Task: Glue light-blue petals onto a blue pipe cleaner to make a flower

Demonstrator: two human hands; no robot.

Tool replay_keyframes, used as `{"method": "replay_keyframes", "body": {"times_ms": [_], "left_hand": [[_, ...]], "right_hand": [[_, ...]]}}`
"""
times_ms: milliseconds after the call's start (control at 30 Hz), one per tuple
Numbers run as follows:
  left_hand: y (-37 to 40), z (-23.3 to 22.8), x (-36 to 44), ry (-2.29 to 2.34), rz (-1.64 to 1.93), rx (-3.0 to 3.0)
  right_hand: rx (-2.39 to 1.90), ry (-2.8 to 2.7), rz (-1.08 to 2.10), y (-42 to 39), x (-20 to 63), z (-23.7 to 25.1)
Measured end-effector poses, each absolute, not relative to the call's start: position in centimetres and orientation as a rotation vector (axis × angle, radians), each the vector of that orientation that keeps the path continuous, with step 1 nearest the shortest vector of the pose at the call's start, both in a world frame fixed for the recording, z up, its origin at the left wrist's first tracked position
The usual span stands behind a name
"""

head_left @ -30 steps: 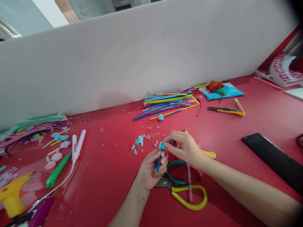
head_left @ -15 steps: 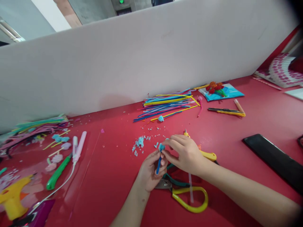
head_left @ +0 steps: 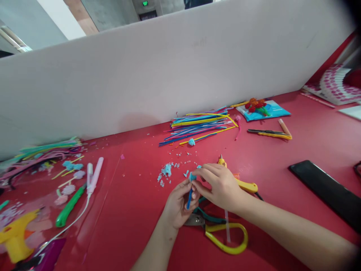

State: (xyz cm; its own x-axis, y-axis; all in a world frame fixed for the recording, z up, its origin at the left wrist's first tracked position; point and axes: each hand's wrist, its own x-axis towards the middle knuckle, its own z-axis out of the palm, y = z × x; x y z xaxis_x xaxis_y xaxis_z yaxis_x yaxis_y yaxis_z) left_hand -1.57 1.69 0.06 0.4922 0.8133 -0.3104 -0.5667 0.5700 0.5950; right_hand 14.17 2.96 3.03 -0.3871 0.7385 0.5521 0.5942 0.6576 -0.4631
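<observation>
Red bench (head_left: 135,210) backed by a long white partition (head_left: 169,79) on the far side. Left hand (head_left: 179,205) sits near centre, fingers clenched around a short blue stick (head_left: 189,197) held roughly upright. A small light-blue tuft (head_left: 192,176) sits on the top end of the stick. Right hand (head_left: 221,184) is just right of it, fingertips pinched on the tuft. Scissors with yellow and green handles (head_left: 222,233) lie on the bench directly under both hands. A yellow-handled tool (head_left: 245,184) lies just behind the right hand, partly hidden. Light-blue scraps (head_left: 166,171) are scattered just left of the tuft. Bundle of coloured sticks (head_left: 197,124) lies farther back near the partition. Black flat object (head_left: 324,188) at right. Yellow glue gun (head_left: 15,233) at near left edge.
</observation>
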Motion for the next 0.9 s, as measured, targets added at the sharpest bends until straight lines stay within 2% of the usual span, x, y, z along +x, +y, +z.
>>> {"method": "replay_keyframes", "body": {"times_ms": [133, 333, 433, 667, 900], "left_hand": [[1.8, 0.2, -1.7, 0.606, 0.876, 0.467], [1.9, 0.5, -1.8, 0.544, 0.822, 0.545], [1.7, 0.5, -1.7, 0.588, 0.814, 0.584], [1.7, 1.0, -1.5, 0.881, 0.855, 0.797], [1.4, 0.9, -1.1, 0.913, 0.848, 0.836]], "right_hand": [[-1.022, -2.063, 0.345, 2.8, 14.3, 3.6], [-1.082, -1.672, 1.018, 3.7, 14.9, 4.1], [-0.998, -1.675, 1.17, 4.2, 15.0, 3.8], [-1.032, -1.654, 1.122, 3.7, 15.2, 3.8], [-1.079, -1.718, 0.962, 2.9, 15.9, 3.3]]}}
